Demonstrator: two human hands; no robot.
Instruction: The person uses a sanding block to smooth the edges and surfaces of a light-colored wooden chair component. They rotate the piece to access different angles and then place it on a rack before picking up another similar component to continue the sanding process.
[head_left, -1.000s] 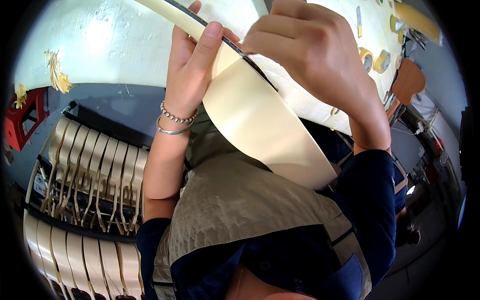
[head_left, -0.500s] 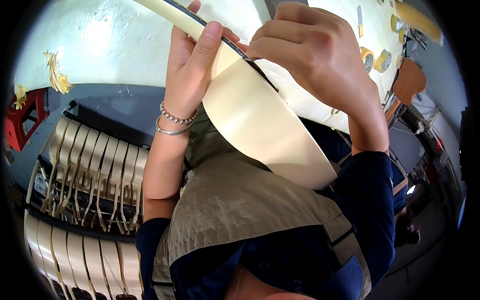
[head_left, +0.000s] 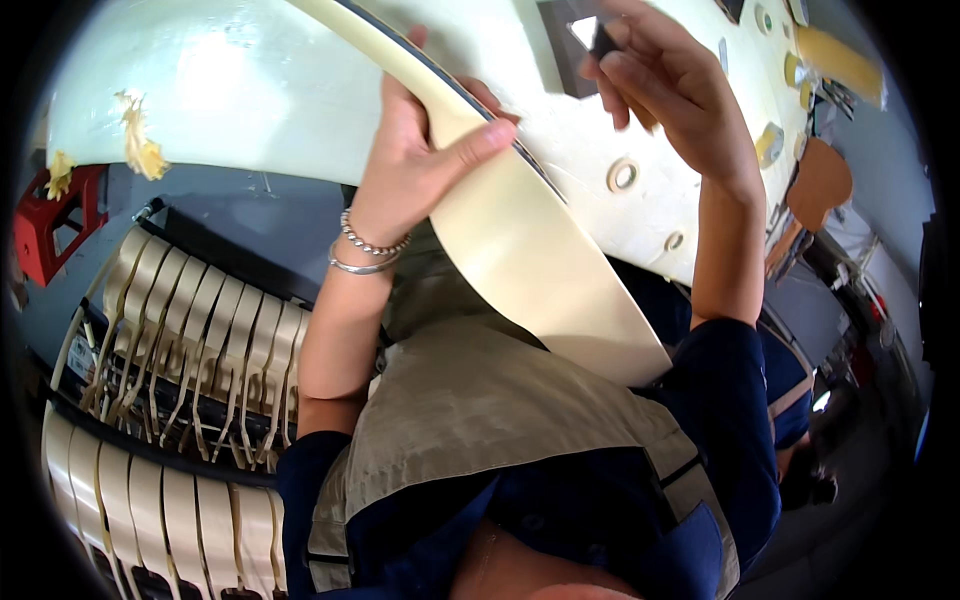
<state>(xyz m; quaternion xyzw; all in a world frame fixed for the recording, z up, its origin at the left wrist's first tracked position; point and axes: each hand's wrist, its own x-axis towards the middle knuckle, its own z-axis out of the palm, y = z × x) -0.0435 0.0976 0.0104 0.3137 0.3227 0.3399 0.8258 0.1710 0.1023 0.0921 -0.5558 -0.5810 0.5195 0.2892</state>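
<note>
Head view: left hand (head_left: 415, 165) grips cream strip (head_left: 530, 250); right hand (head_left: 660, 85) pinches small dark piece (head_left: 604, 40).

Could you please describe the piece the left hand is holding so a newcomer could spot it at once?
Start at the white worktable. The left hand has its grip on a long cream curved panel over the person's lap. Unlike the narrow racked strips, it is broad with a dark edge.

Glossy white worktable (head_left: 250, 90), grey floor (head_left: 230, 215), red stool (head_left: 45, 225), racked cream strips (head_left: 180, 330).
</note>
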